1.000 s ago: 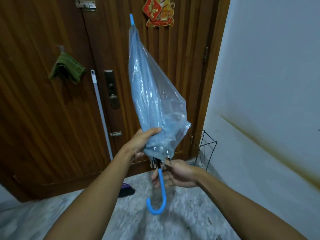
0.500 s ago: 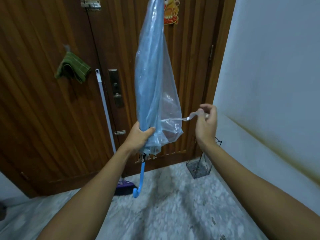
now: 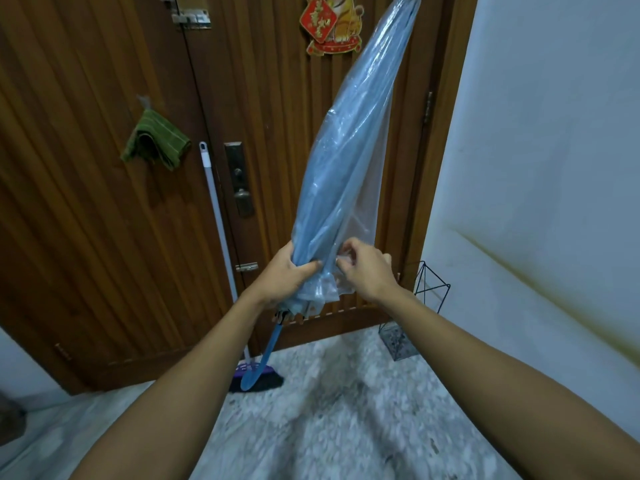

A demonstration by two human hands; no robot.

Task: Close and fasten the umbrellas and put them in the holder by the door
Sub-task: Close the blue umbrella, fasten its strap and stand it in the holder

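Head view: folded umbrella [image 3: 341, 174] held tilted before the door [image 3: 270, 98].
Left hand [image 3: 289, 275] grips its canopy; right hand [image 3: 363, 268] pinches the plastic; wire holder [image 3: 420, 306] contents indiscernible.

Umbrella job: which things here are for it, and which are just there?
For the job: blue umbrella, wire holder, left hand, right hand.
Just there: green cloth, broom, door decoration.

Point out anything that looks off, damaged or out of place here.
A brownish streak runs diagonally down the white wall on the right, like a water stain. The umbrella canopy is loosely bunched, its folds uneven where the left hand grips it and the right hand pinches it. Nothing looks broken.
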